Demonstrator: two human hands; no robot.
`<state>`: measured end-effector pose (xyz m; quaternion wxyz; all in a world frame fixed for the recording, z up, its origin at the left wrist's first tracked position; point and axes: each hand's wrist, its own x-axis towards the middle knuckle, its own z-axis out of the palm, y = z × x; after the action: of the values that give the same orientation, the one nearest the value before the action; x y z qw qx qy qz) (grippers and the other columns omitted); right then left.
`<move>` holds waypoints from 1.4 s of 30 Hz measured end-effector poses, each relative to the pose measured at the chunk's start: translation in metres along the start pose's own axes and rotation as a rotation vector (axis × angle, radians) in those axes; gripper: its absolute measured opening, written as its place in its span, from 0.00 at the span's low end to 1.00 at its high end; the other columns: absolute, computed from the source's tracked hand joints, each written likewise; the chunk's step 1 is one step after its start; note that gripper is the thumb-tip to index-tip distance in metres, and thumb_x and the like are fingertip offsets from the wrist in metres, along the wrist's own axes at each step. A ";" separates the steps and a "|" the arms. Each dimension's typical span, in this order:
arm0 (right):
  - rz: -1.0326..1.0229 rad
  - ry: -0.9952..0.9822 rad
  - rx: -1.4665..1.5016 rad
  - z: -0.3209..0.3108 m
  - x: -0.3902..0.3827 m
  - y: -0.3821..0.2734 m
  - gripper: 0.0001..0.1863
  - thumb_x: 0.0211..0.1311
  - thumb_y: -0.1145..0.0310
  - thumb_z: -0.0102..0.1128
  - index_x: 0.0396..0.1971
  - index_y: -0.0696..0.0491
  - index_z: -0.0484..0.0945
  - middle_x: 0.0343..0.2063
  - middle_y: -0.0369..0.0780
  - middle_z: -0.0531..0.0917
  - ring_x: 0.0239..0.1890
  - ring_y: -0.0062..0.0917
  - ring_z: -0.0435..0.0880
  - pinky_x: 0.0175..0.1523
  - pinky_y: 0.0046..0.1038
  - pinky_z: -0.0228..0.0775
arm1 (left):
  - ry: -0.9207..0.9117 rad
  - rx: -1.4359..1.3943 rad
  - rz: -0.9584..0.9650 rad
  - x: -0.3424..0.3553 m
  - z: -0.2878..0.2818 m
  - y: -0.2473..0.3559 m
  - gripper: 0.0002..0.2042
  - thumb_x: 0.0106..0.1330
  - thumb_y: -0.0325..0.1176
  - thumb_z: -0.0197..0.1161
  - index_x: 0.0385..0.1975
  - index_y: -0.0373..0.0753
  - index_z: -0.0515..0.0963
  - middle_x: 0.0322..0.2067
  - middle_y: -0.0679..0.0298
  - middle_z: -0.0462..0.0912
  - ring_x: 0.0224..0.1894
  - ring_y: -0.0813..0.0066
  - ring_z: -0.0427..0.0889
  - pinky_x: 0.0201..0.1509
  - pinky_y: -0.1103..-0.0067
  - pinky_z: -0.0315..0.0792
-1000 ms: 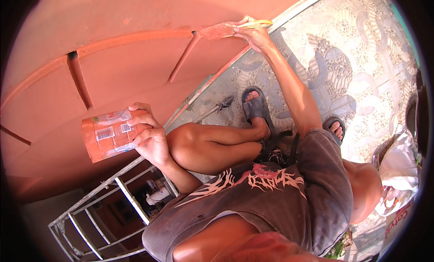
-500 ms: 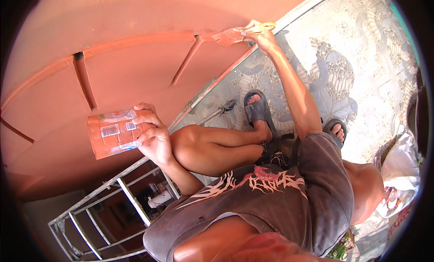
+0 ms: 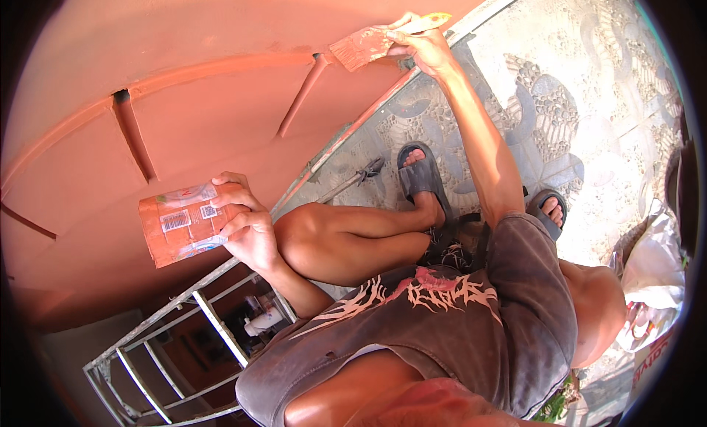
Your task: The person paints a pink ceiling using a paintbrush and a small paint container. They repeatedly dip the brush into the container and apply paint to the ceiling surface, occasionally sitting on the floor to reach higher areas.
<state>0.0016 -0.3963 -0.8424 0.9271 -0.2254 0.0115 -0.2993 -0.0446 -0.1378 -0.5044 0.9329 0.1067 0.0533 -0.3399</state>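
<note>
An orange-smeared paint can (image 3: 184, 224) with a torn label and a barcode is tilted on its side at the left. My left hand (image 3: 247, 224) has its fingers wrapped round one end of it. Up at the top, my right hand (image 3: 423, 47) grips the yellow handle of a paintbrush (image 3: 361, 49). Its wide bristles are coated orange and lie at or very close to the orange wall (image 3: 221, 95), beside the upper end of a groove. Whether the bristles touch the wall, I cannot tell. The can's opening is hidden from view.
A white metal ladder (image 3: 213, 320) stands at the lower left. Patterned stone tiles (image 3: 508, 132) cover the ground at the right, bordered by a pale ledge (image 3: 486, 14) along the wall. A thin stick-like tool (image 3: 353, 178) lies by my sandalled foot. White bags (image 3: 652, 272) sit at far right.
The brush has moved slightly up and left, and its bristles now show broader and flatter. The paint can has shifted a little left and down, still in my left hand.
</note>
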 end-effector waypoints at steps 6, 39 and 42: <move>0.165 0.159 -0.235 -0.003 -0.001 0.012 0.08 0.64 0.75 0.64 0.40 0.59 0.76 0.39 0.48 0.86 0.41 0.33 0.89 0.41 0.37 0.88 | 0.016 -0.003 -0.015 0.006 0.002 -0.004 0.19 0.66 0.30 0.59 0.55 0.32 0.69 0.55 0.58 0.69 0.50 0.65 0.79 0.29 0.77 0.84; 0.274 0.390 0.026 -0.024 -0.004 0.038 0.13 0.62 0.75 0.65 0.43 0.65 0.78 0.39 0.51 0.86 0.37 0.36 0.89 0.38 0.34 0.88 | 0.014 0.041 -0.015 0.007 0.002 -0.004 0.18 0.67 0.30 0.58 0.54 0.33 0.68 0.55 0.56 0.68 0.51 0.62 0.79 0.29 0.76 0.84; 0.283 0.560 -0.101 -0.062 -0.016 0.050 0.13 0.61 0.75 0.66 0.43 0.66 0.79 0.39 0.51 0.86 0.36 0.36 0.90 0.36 0.32 0.88 | 0.010 0.059 -0.021 0.008 0.002 -0.003 0.18 0.68 0.31 0.57 0.55 0.33 0.67 0.55 0.56 0.68 0.51 0.62 0.78 0.29 0.76 0.84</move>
<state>0.0061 -0.3768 -0.9210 0.9080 -0.1760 0.3124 -0.2169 -0.0407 -0.1456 -0.5039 0.9254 0.1353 0.0491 -0.3507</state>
